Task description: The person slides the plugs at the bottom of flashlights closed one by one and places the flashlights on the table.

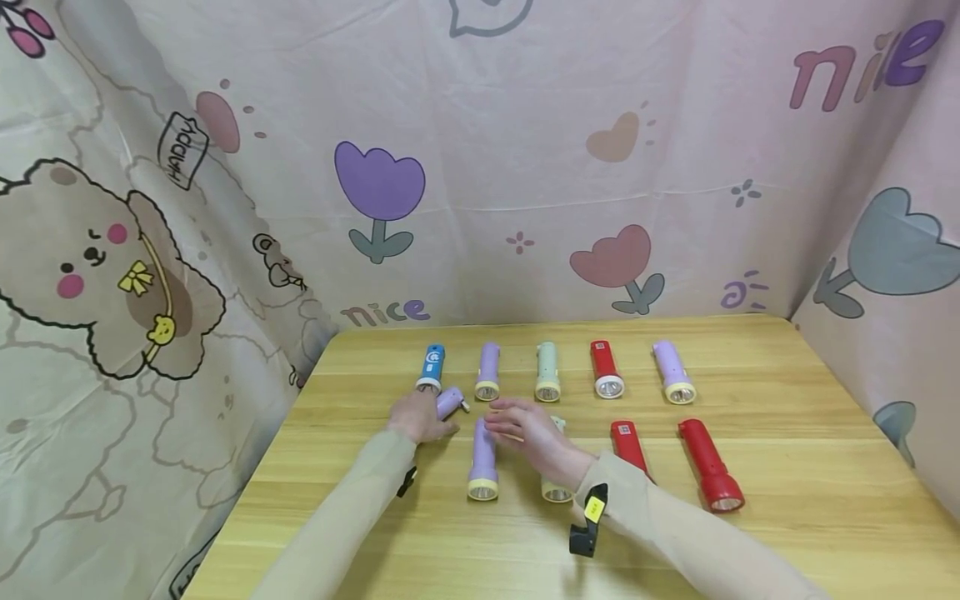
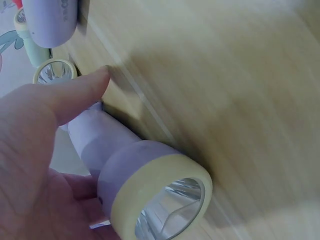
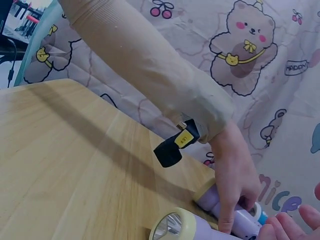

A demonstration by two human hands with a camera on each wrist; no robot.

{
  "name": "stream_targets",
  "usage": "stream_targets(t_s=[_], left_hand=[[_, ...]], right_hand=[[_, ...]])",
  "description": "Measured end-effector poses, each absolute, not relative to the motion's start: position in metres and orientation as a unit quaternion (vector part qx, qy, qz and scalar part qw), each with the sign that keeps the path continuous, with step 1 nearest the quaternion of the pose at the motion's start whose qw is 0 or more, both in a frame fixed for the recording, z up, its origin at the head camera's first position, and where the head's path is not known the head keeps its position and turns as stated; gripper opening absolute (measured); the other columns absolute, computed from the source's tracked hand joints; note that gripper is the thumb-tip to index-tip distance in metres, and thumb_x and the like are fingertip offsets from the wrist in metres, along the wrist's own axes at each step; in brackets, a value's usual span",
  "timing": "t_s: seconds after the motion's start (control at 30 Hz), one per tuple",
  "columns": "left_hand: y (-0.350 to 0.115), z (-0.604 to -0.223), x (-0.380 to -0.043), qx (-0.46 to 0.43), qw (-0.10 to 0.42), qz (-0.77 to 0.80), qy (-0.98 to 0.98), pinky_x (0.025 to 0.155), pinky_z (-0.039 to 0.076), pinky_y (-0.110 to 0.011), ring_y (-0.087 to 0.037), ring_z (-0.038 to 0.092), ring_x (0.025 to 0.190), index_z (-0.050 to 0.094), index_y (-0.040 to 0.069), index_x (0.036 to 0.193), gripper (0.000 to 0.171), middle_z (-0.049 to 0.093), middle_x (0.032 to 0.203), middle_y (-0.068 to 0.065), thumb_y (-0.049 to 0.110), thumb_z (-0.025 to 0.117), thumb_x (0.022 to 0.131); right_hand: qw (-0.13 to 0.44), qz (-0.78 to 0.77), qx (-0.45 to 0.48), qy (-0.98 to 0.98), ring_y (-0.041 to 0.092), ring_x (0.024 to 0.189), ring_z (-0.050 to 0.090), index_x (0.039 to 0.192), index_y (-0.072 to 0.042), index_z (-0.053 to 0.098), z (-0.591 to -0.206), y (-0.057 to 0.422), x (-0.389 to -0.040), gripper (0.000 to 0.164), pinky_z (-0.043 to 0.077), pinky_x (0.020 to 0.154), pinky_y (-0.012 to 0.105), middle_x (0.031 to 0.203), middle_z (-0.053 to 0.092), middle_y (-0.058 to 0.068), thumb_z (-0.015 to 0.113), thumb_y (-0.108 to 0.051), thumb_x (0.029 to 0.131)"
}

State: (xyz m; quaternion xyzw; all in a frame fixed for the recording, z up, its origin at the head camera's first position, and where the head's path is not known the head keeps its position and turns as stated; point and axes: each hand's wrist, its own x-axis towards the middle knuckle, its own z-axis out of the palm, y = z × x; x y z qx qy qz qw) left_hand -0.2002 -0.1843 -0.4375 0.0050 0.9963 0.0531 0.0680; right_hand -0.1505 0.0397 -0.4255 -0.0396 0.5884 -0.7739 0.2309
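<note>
At the left of the front row, my left hand [image 1: 422,417] grips a purple flashlight [image 1: 449,403] with a cream head ring. Its tail points up and right, and a small plug [image 1: 466,407] sticks out there. The left wrist view shows the thumb across the flashlight body [image 2: 100,137] and fingers behind it, the lens [image 2: 172,207] facing the camera. My right hand [image 1: 534,429] hovers by the tail of a second purple flashlight [image 1: 483,458], fingers loosely extended, holding nothing. In the right wrist view its fingertips [image 3: 285,227] appear at the lower right.
A back row holds blue [image 1: 432,365], purple [image 1: 488,371], green [image 1: 547,371], red [image 1: 604,368] and purple [image 1: 672,372] flashlights. In front lie a cream-ringed flashlight [image 1: 557,492], partly under my right arm, and two red flashlights [image 1: 628,446], [image 1: 708,462]. Printed curtains [image 1: 487,275] border the wooden table [image 1: 795,467].
</note>
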Motion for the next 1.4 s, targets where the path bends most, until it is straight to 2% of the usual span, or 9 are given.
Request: stream_targets(t_s=[0.3,0.47,0.6,0.7,0.83,0.93,1.03,1.17,1.4], left_hand=[[-0.19,-0.446,-0.204,0.006,0.055,0.05,0.997,0.058,0.055,-0.037,-0.022,0.062,0.07,0.064,-0.002,0.117,0.062,0.07,0.094,-0.017,0.048,0.078,0.085],[-0.191,-0.445,-0.202,0.012,0.049,0.051,0.997,0.059,0.056,-0.038,-0.023,0.063,0.07,0.065,-0.002,0.114,0.056,0.07,0.093,-0.018,0.046,0.076,0.087],[-0.192,-0.439,-0.197,0.015,0.054,0.063,0.996,0.059,0.055,-0.037,-0.023,0.062,0.068,0.066,-0.003,0.105,0.05,0.069,0.087,-0.016,0.043,0.077,0.087],[-0.194,-0.434,-0.194,0.017,0.06,0.071,0.996,0.056,0.054,-0.036,-0.021,0.06,0.065,0.065,-0.001,0.098,0.045,0.066,0.082,-0.013,0.042,0.077,0.087],[-0.196,-0.425,-0.192,0.023,0.062,0.093,0.994,0.053,0.051,-0.032,-0.02,0.059,0.063,0.065,0.003,0.096,0.04,0.064,0.078,-0.009,0.041,0.075,0.088],[-0.195,-0.415,-0.192,0.028,0.068,0.121,0.99,0.052,0.05,-0.031,-0.02,0.059,0.063,0.064,0.004,0.097,0.037,0.064,0.077,-0.008,0.04,0.071,0.092],[-0.19,-0.403,-0.193,0.037,0.073,0.148,0.986,0.055,0.052,-0.032,-0.02,0.061,0.066,0.064,0.002,0.104,0.04,0.065,0.082,-0.01,0.041,0.065,0.096],[-0.18,-0.385,-0.191,0.06,0.076,0.17,0.981,0.062,0.055,-0.033,-0.021,0.062,0.074,0.058,-0.002,0.123,0.052,0.067,0.092,-0.012,0.044,0.059,0.098],[-0.155,-0.368,-0.183,0.103,0.076,0.229,0.965,0.057,0.053,-0.029,-0.018,0.061,0.071,0.056,0.003,0.128,0.049,0.064,0.09,-0.007,0.045,0.053,0.102]], right_hand=[[0.238,-0.782,-0.037,0.574,0.021,0.114,0.064,0.143,0.012,0.039,-0.425,0.041,-0.151,0.047,0.047,0.114,0.042,0.141,0.053,0.032,0.042,-0.009,0.102],[0.236,-0.791,-0.034,0.564,0.017,0.109,0.065,0.143,0.012,0.039,-0.424,0.043,-0.153,0.047,0.047,0.113,0.041,0.131,0.062,0.023,0.043,-0.009,0.102],[0.234,-0.793,-0.032,0.562,0.017,0.109,0.065,0.144,0.013,0.039,-0.424,0.044,-0.153,0.047,0.048,0.113,0.041,0.123,0.067,0.014,0.042,-0.008,0.102],[0.232,-0.79,-0.03,0.567,0.019,0.111,0.065,0.144,0.012,0.04,-0.424,0.045,-0.153,0.047,0.048,0.113,0.041,0.123,0.067,0.015,0.042,-0.007,0.101],[0.227,-0.788,-0.022,0.572,0.019,0.109,0.066,0.142,0.01,0.044,-0.423,0.045,-0.156,0.045,0.048,0.112,0.041,0.116,0.069,0.01,0.045,-0.006,0.1],[0.218,-0.792,-0.016,0.57,0.018,0.108,0.066,0.141,0.011,0.043,-0.422,0.048,-0.16,0.045,0.049,0.112,0.04,0.109,0.069,0.005,0.045,-0.005,0.099],[0.207,-0.795,-0.01,0.569,0.016,0.107,0.065,0.142,0.012,0.042,-0.417,0.054,-0.164,0.045,0.048,0.112,0.038,0.108,0.068,0.003,0.044,-0.005,0.1],[0.194,-0.792,-0.013,0.578,0.011,0.104,0.064,0.144,0.009,0.041,-0.41,0.063,-0.17,0.045,0.044,0.116,0.041,0.115,0.066,0.006,0.04,-0.007,0.102],[0.166,-0.789,-0.029,0.591,0.009,0.109,0.062,0.147,0.008,0.037,-0.396,0.078,-0.178,0.046,0.037,0.122,0.045,0.137,0.057,0.019,0.035,-0.01,0.105]])
